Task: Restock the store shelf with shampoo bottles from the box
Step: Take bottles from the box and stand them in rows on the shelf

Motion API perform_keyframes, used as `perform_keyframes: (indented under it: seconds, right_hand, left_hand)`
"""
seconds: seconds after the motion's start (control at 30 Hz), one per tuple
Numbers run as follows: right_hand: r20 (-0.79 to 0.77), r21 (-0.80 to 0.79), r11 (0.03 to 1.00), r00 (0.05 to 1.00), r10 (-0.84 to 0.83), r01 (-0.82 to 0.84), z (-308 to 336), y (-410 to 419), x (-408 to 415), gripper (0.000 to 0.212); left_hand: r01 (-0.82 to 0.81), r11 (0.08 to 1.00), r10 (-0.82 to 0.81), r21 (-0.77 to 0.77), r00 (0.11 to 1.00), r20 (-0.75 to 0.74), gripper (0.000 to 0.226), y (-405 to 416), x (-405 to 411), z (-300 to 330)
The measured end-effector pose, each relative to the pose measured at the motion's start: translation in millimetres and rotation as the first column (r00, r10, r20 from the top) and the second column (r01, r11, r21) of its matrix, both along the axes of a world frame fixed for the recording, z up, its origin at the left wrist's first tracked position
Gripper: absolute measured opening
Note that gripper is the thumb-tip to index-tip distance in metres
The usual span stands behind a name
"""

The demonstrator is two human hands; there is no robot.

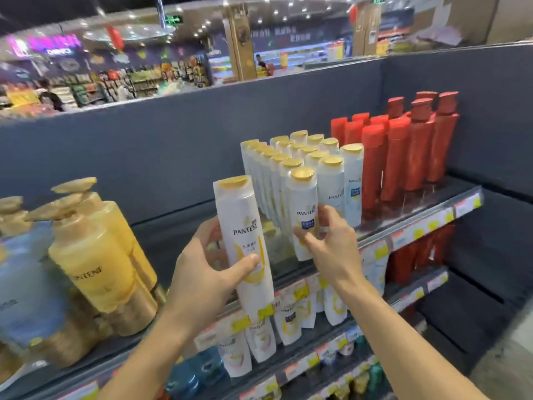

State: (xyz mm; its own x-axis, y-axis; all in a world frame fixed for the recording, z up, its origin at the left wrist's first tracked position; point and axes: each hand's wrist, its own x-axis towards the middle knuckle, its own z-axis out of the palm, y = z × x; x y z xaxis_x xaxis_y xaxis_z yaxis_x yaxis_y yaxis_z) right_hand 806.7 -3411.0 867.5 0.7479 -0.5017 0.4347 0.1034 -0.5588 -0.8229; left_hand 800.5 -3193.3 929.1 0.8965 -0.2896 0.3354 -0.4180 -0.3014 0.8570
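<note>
You are looking at an open stretch of top shelf (pixel 184 223) lying between the gold pump bottles (pixel 98 255) on your left and the block of white gold-capped bottles (pixel 291 168) in the middle. Your left hand (pixel 207 272) is holding a white shampoo bottle (pixel 245 241) upright in front of that gap, partly blocking it. Your right hand (pixel 326 238) is touching the front bottle (pixel 302 209) of the white block. Red bottles (pixel 403 148) are crowding the shelf just right of the white ones, and the dark back panel (pixel 144 157) is closing off the rear.
</note>
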Motion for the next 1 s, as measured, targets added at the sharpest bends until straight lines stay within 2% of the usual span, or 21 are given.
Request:
perform_keyframes:
  seconds: [0.07,0.4,0.73,1.0]
  right_hand:
    - [-0.005,-0.021,1.000,1.000,-0.006,0.006,-8,-4,9,0.043]
    - [0.033,-0.101,0.991,0.995,-0.091,0.094,-9,6,12,0.039]
    - [0.033,-0.174,0.974,0.989,-0.141,0.145,-14,9,16,0.047]
    - [0.069,-0.212,0.955,0.978,-0.198,0.209,-18,11,18,0.047]
  left_hand:
    - [0.014,1.000,-0.014,-0.008,1.000,-0.003,0.055,-5,12,0]
    - [0.084,0.994,-0.087,-0.063,0.995,-0.044,0.066,-15,37,-3]
    - [0.097,0.994,-0.099,-0.048,0.994,-0.039,0.060,-11,50,-2]
    - [0.093,0.995,-0.095,-0.039,0.995,-0.037,0.072,-6,51,0]
